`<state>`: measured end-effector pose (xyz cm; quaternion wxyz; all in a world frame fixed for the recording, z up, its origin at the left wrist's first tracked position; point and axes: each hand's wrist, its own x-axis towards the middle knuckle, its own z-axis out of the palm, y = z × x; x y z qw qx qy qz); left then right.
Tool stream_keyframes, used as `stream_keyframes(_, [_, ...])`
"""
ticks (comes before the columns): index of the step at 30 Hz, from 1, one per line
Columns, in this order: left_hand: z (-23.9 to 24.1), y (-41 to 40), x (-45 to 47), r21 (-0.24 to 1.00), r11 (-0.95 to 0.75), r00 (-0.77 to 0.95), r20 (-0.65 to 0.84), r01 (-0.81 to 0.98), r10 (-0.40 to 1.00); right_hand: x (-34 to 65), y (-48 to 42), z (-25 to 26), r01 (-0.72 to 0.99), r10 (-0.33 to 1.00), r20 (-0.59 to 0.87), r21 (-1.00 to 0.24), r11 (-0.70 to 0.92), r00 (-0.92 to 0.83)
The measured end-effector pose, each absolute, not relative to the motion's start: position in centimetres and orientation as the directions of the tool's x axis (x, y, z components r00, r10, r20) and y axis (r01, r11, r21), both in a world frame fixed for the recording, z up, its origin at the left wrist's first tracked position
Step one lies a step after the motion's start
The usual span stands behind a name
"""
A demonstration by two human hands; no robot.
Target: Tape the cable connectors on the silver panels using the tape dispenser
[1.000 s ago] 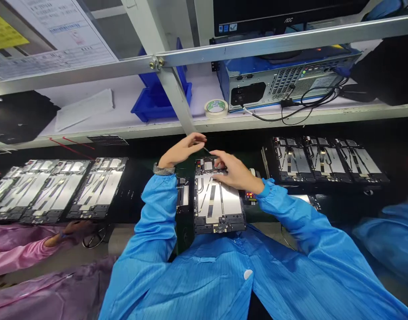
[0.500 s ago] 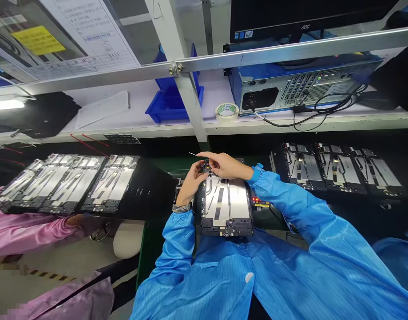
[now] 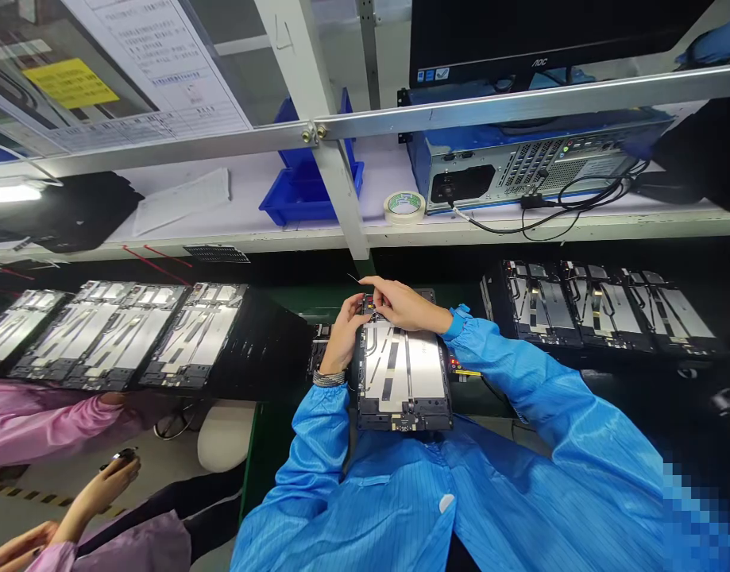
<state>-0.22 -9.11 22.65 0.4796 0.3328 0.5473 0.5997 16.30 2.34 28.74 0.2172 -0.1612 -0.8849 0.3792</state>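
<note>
The person's left hand (image 3: pixel 344 340) is curling against the top end of a tablet frame (image 3: pixel 403 380), and the right hand (image 3: pixel 402 306) is bending over that same end, its fingers nearly meeting the left hand. A thin metal pin (image 3: pixel 353 279) is poking out just past the fingertips; I cannot tell whether either hand is gripping it or the frame. The frame is lying flat on a dark green bench mat (image 3: pixel 293 300). A small circuit board (image 3: pixel 320 348) is sitting just left of it, and rows of similar tablet frames (image 3: pixel 195 335) are lying well apart on both sides. Beyond the frame, a white shelf (image 3: pixel 251 242) is holding a computer case (image 3: pixel 519 167), a tape roll (image 3: pixel 404 206) and a blue plastic bin (image 3: pixel 308 202). Left of the frame, a co-worker's pink sleeve (image 3: pixel 48 429) is reaching in.
</note>
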Motion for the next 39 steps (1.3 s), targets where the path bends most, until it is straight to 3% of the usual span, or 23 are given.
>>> stream_keyframes(3, [22.8, -9.0, 0.5, 0.974, 0.039, -0.364, -0.120, -0.222, 0.924, 17.3, 0.8, 29.8, 0.083, 0.580, 0.263, -0.862, 0.501, -0.771])
stream_keyframes(5, [23.0, -9.1, 0.9, 0.973, 0.028, -0.378, -0.116, -0.230, 0.918, 18.4, -0.9, 30.7, -0.014, 0.646, 0.162, -0.973, 0.228, -0.746])
stream_keyframes(7, [23.3, -9.2, 1.2, 0.976, 0.020, -0.383, -0.104, -0.219, 0.918, 19.5, -2.8, 31.2, -0.111, 0.628, 0.034, -0.990, -0.083, -0.778])
stream_keyframes(9, [23.5, -9.3, 1.4, 0.981, 0.015, -0.384, -0.090, -0.193, 0.919, 20.4, -4.4, 31.2, -0.145, 0.584, -0.021, -0.961, -0.237, -0.812])
stream_keyframes(11, [23.6, -9.4, 1.4, 0.985, 0.018, -0.381, -0.084, -0.174, 0.921, 20.6, -5.0, 30.9, -0.116, 0.615, 0.012, -0.985, -0.129, -0.788])
stream_keyframes(13, [23.7, -9.3, 1.3, 0.986, 0.020, -0.372, -0.080, -0.163, 0.925, 20.1, -4.5, 30.3, -0.023, 0.684, 0.132, -0.986, 0.166, -0.717])
stream_keyframes(15, [23.6, -9.3, 1.3, 0.989, 0.018, -0.359, -0.071, -0.148, 0.931, 19.2, -3.1, 29.8, 0.086, 0.690, 0.273, -0.895, 0.438, -0.670])
stream_keyframes(17, [23.6, -9.3, 1.2, 0.990, 0.023, -0.355, -0.072, -0.140, 0.932, 18.2, -1.6, 29.5, 0.137, 0.641, 0.333, -0.811, 0.569, -0.691])
stream_keyframes(26, [23.8, -9.4, 1.6, 0.985, 0.031, -0.404, -0.099, -0.171, 0.910, 16.8, -0.1, 28.6, 0.205, 0.565, 0.260, -0.750, 0.629, -0.783])
stream_keyframes(31, [23.9, -9.1, 1.7, 0.991, 0.040, -0.420, -0.092, -0.131, 0.903, 17.3, -0.4, 29.4, 0.202, 0.608, 0.273, -0.777, 0.597, -0.746])
stream_keyframes(33, [23.9, -9.1, 1.7, 0.991, 0.031, -0.418, -0.083, -0.130, 0.905, 18.0, -1.1, 30.5, 0.126, 0.674, 0.249, -0.882, 0.455, -0.695])
stream_keyframes(36, [23.8, -9.1, 1.8, 0.987, 0.009, -0.408, -0.075, -0.163, 0.910, 19.5, -3.1, 32.2, -0.104, 0.687, 0.022, -0.991, -0.078, -0.726])
stream_keyframes(39, [23.9, -9.1, 1.8, 0.989, -0.030, -0.421, -0.035, -0.147, 0.906, 20.4, -5.4, 32.8, -0.260, 0.575, -0.155, -0.777, -0.573, -0.803])
